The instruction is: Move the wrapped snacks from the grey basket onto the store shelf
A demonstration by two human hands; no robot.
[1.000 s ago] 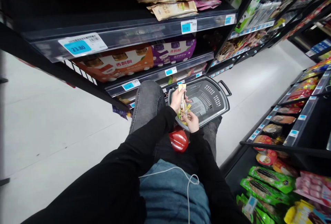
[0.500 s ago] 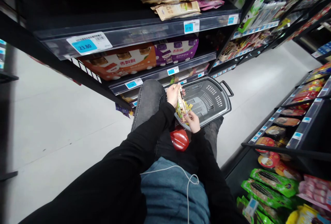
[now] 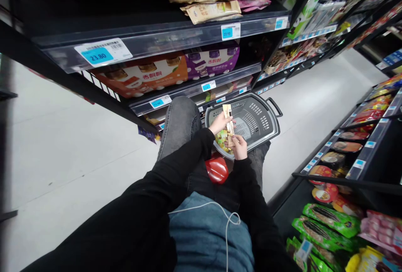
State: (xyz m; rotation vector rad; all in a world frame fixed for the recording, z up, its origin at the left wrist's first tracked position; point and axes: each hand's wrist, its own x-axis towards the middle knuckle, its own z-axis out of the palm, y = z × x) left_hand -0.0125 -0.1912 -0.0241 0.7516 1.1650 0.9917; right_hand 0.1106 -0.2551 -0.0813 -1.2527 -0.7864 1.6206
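Observation:
Both of my hands hold a slim cream-coloured stick packet [image 3: 230, 127] over a grey shopping basket [image 3: 268, 143]. Toward the packet's upper part, my left hand [image 3: 220, 123] is closed on it, and the top end sticks out above the fingers. My right hand [image 3: 239, 146] pinches the lower end. Beneath the hands, several small yellow-green packets [image 3: 221, 138] lie at the basket's near end. The print on the stick packet is too small to read.
A black shelf [image 3: 132, 33] ahead bears orange and purple drink multipacks [image 3: 212, 62] and beige packets [image 3: 212, 11]. Green snack bags [image 3: 317, 232] fill the rack at right. A red rounded object [image 3: 217, 170] sits between my legs. A white cord [image 3: 226, 230] crosses my blue shirt.
My left hand has shifted slightly right and down, and more of the packet's top end shows. My right hand has moved a little right. More of the yellow-green packets is visible in the basket.

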